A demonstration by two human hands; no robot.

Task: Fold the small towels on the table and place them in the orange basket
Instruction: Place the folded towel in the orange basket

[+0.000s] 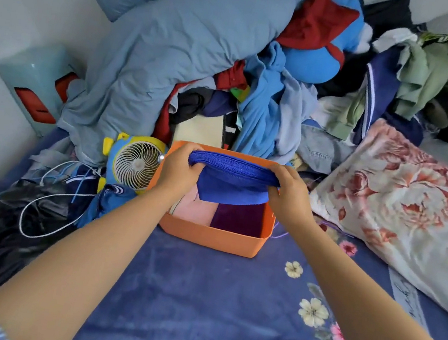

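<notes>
A folded blue towel (232,181) hangs over the open top of the orange basket (213,239), which stands on a blue flowered bedspread. My left hand (178,167) grips the towel's left end and my right hand (290,192) grips its right end. Inside the basket lie a pink towel (193,208) on the left and a dark purple towel (237,218) on the right, both folded. The blue towel's lower flap droops into the basket and hides the back part of its inside.
A small blue and yellow fan (134,161) stands against the basket's left side, with white cords (37,218) and dark clothes beside it. A big heap of clothes and a blue duvet (176,48) rises behind. A flowered pillow (402,206) lies to the right.
</notes>
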